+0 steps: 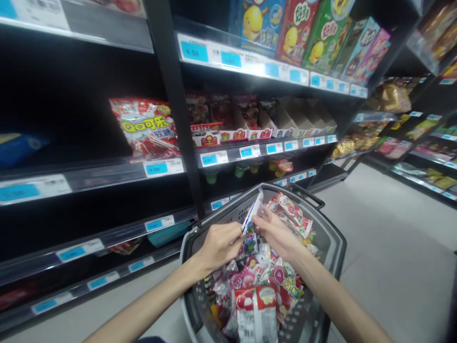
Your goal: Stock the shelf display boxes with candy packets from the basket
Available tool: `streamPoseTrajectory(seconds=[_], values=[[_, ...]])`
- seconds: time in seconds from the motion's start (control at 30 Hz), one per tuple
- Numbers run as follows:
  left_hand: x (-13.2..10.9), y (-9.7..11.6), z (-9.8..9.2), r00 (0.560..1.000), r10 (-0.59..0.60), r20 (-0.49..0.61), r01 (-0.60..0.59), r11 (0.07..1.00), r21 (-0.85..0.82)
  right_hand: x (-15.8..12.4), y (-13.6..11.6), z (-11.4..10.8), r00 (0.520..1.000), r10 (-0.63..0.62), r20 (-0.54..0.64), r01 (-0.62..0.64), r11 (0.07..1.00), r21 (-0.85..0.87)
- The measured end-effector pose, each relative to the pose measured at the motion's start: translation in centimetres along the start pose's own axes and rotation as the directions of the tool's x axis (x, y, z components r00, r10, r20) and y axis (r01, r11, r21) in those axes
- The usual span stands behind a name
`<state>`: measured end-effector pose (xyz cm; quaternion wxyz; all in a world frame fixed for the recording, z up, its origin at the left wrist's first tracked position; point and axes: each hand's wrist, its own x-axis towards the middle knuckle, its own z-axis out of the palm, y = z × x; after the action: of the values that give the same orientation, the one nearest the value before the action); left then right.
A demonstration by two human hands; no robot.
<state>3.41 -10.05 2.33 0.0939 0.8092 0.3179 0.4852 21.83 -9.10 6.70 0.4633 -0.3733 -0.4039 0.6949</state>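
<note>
One shelf rack [167,90] is seen beyond the left hand [222,243], floor [378,228] right of the right hand [278,234]. Beneath both, packets [246,275] are heaped inside the grey-rimmed basket [338,259]. A tilted white packet [252,212] is pinched between them, fingers partly curled.

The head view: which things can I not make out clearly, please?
In the head view:
White-and-blue packet between left hand and right hand: printing unreadable, seen nearly edge-on.
Basket: floor mostly hidden by packets; near end cut off by bottom edge.
Blue package: blurred, cut off by left edge.
Small print on price tags: blurred.
</note>
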Motion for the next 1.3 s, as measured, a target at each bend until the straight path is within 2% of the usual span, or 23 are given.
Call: streamPoseTrajectory(seconds=[0.07,0.17,0.37,0.5,0.63,0.7,0.8,0.9,0.97,1.1,1.2,1.3], values=[[-0.1,0.4,-0.3,0.997,0.059,0.055,-0.062,0.997,0.045,-0.5,-0.2,0.4,0.999,-0.014,-0.051,0.011,0.999,-0.050],[-0.4,1.0,-1.1,0.991,0.080,0.111,-0.091,0.991,0.095,-0.9,-0.8,0.5,0.997,-0.013,-0.078,0.008,0.998,-0.064],[-0.4,1.5,-2.1,0.995,0.078,0.067,-0.082,0.995,0.053,-0.6,-1.5,0.3,0.997,-0.072,0.022,0.071,0.997,0.034],[-0.2,1.1,-2.1,0.974,0.213,0.083,-0.225,0.953,0.204,-0.2,-1.9,0.1,0.988,0.003,0.154,-0.029,0.986,0.165],[-0.1,0.8,-2.3,0.943,0.311,0.118,-0.329,0.923,0.201,0.2,-2.9,-0.6,0.986,-0.047,0.161,0.011,0.976,0.218],[0.2,0.8,-2.4,0.945,0.289,0.153,-0.312,0.936,0.161,0.5,-3.1,-1.0,0.990,-0.059,0.131,0.027,0.972,0.232],[0.9,0.9,-2.3,0.947,0.192,0.259,-0.215,0.975,0.063,0.8,-2.8,-1.4,0.995,-0.005,0.101,-0.022,0.965,0.263],[1.8,0.7,-2.2,0.901,0.154,0.405,-0.152,0.988,-0.036,0.8,-2.0,-1.2,0.992,0.065,0.108,-0.095,0.947,0.307],[2.3,0.2,-2.2,0.875,0.181,0.449,-0.170,0.983,-0.065,0.6,-1.4,-0.8,0.987,0.094,0.132,-0.133,0.933,0.334],[3.1,-1.0,-2.5,0.883,0.251,0.396,-0.257,0.966,-0.039,0.4,-0.2,-0.4,0.965,0.204,0.164,-0.253,0.891,0.378],[3.4,-1.5,-2.7,0.869,0.379,0.316,-0.408,0.913,0.026,0.5,0.3,-0.5,0.934,0.312,0.174,-0.357,0.840,0.410],[3.4,-1.4,-2.7,0.856,0.444,0.266,-0.464,0.886,0.016,0.8,0.2,-0.4,0.935,0.336,0.113,-0.349,0.816,0.461]])
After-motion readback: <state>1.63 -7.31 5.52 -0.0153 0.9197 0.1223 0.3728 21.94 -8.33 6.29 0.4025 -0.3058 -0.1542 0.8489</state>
